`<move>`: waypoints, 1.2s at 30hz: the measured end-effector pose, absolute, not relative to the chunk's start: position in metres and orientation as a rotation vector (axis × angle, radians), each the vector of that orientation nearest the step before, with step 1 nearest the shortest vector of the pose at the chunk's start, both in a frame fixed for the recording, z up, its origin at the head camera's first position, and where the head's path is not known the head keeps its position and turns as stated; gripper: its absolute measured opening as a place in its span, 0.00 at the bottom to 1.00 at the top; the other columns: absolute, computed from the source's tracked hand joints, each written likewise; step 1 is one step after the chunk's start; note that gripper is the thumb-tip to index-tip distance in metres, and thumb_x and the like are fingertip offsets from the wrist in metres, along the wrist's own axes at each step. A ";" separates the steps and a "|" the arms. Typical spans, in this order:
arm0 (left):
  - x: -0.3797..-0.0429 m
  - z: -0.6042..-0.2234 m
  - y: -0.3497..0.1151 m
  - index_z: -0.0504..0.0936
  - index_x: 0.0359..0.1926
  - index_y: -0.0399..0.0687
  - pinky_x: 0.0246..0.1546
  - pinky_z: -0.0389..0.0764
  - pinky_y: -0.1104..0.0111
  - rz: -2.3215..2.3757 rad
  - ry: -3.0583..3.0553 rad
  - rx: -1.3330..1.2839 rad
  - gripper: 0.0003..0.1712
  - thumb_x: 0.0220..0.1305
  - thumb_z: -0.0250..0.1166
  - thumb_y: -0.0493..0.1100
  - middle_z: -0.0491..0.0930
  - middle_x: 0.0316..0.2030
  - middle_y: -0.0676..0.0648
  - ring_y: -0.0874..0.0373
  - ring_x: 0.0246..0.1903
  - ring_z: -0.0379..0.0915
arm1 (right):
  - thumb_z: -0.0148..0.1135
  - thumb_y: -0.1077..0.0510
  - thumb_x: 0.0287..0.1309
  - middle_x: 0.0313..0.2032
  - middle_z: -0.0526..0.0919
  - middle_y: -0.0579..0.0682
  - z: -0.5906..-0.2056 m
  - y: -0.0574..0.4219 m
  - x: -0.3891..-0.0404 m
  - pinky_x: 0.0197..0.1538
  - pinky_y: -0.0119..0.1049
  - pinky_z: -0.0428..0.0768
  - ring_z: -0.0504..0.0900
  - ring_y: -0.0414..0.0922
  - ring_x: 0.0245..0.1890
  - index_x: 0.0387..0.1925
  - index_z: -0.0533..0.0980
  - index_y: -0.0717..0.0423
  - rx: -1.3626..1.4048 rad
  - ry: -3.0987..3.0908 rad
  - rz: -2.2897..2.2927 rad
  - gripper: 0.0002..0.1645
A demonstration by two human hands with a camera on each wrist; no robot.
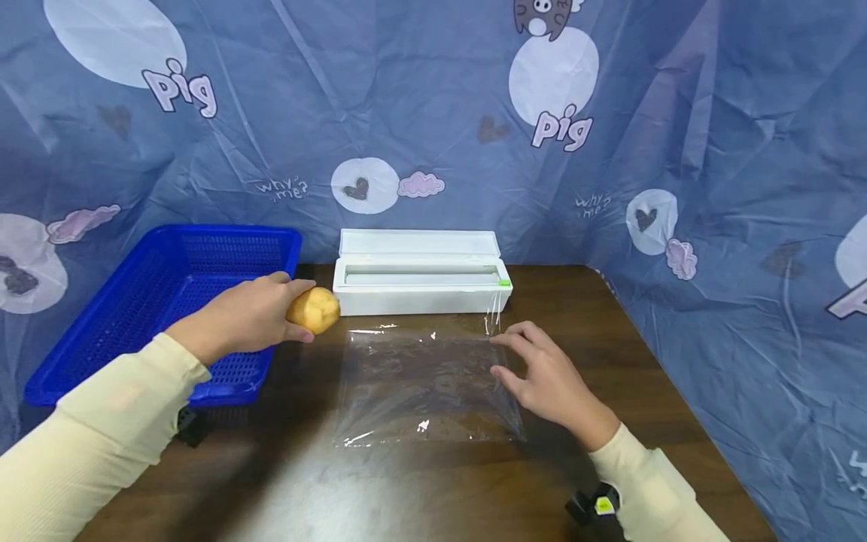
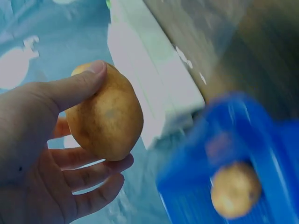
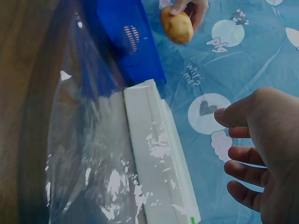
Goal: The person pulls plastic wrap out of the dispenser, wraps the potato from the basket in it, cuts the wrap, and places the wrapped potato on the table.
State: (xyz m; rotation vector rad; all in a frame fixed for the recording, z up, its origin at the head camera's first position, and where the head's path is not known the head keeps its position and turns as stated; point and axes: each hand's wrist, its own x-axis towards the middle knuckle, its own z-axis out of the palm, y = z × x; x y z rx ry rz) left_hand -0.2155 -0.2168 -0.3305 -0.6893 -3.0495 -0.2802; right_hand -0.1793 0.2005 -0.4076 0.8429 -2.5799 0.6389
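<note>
Snags from your spread right hand could crease the clear rectangular plastic sheet, your left hand gripping a rounded yellow potato.

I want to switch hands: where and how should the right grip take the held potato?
Probably best at the bare, rounded end of the held potato, coming from the right: the left grip covers the opposite end. The right grip is on that bare side; cupping should suit the broad curve better than pinching.
</note>
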 end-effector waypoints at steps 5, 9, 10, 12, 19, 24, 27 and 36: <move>-0.209 -0.336 -0.187 0.76 0.65 0.40 0.40 0.81 0.48 -0.334 -3.016 -0.786 0.43 0.53 0.78 0.56 0.79 0.48 0.37 0.45 0.40 0.79 | 0.77 0.56 0.54 0.49 0.76 0.49 -0.403 0.193 -0.183 0.52 0.47 0.78 0.78 0.47 0.51 0.54 0.81 0.55 0.842 -2.580 0.700 0.25; -0.206 -0.343 -0.167 0.75 0.66 0.40 0.44 0.80 0.49 -0.369 -2.989 -0.878 0.43 0.54 0.78 0.57 0.79 0.50 0.36 0.44 0.43 0.80 | 0.77 0.56 0.54 0.50 0.76 0.49 -0.402 0.188 -0.183 0.53 0.47 0.78 0.78 0.47 0.51 0.54 0.81 0.55 0.848 -2.580 0.737 0.26; -0.205 -0.345 -0.162 0.75 0.66 0.41 0.45 0.80 0.49 -0.377 -2.985 -0.893 0.44 0.53 0.78 0.57 0.79 0.51 0.37 0.44 0.44 0.80 | 0.77 0.56 0.54 0.50 0.77 0.49 -0.402 0.187 -0.183 0.53 0.47 0.78 0.78 0.47 0.51 0.54 0.81 0.55 0.848 -2.582 0.744 0.26; -0.205 -0.348 -0.154 0.75 0.66 0.41 0.45 0.80 0.50 -0.389 -2.975 -0.927 0.44 0.53 0.77 0.58 0.79 0.51 0.38 0.45 0.44 0.80 | 0.77 0.55 0.54 0.51 0.77 0.48 -0.402 0.185 -0.184 0.51 0.46 0.78 0.78 0.46 0.49 0.55 0.81 0.55 0.848 -2.587 0.753 0.26; -0.203 -0.354 -0.130 0.74 0.67 0.41 0.41 0.80 0.55 -0.424 -2.934 -1.005 0.46 0.53 0.77 0.60 0.79 0.48 0.42 0.52 0.38 0.78 | 0.77 0.54 0.54 0.51 0.77 0.48 -0.403 0.177 -0.182 0.46 0.42 0.78 0.75 0.41 0.34 0.55 0.81 0.54 0.845 -2.605 0.772 0.27; -0.201 -0.355 -0.114 0.74 0.67 0.42 0.40 0.81 0.56 -0.424 -2.928 -1.036 0.47 0.53 0.77 0.62 0.80 0.49 0.42 0.53 0.38 0.78 | 0.78 0.55 0.53 0.49 0.79 0.48 -0.407 0.171 -0.183 0.51 0.43 0.80 0.80 0.44 0.46 0.56 0.80 0.55 0.884 -2.597 0.821 0.28; -0.199 -0.356 -0.104 0.73 0.69 0.42 0.45 0.82 0.54 -0.441 -2.940 -1.045 0.48 0.53 0.76 0.62 0.79 0.55 0.40 0.49 0.45 0.80 | 0.79 0.55 0.52 0.50 0.81 0.48 -0.410 0.166 -0.183 0.52 0.43 0.81 0.81 0.45 0.49 0.58 0.79 0.56 0.909 -2.600 0.879 0.32; -0.195 -0.371 -0.086 0.75 0.68 0.46 0.42 0.82 0.57 -0.407 -2.981 -1.069 0.47 0.53 0.75 0.65 0.79 0.56 0.42 0.52 0.44 0.79 | 0.79 0.55 0.51 0.49 0.82 0.46 -0.421 0.151 -0.181 0.49 0.41 0.83 0.82 0.44 0.47 0.62 0.76 0.57 0.936 -2.643 0.989 0.36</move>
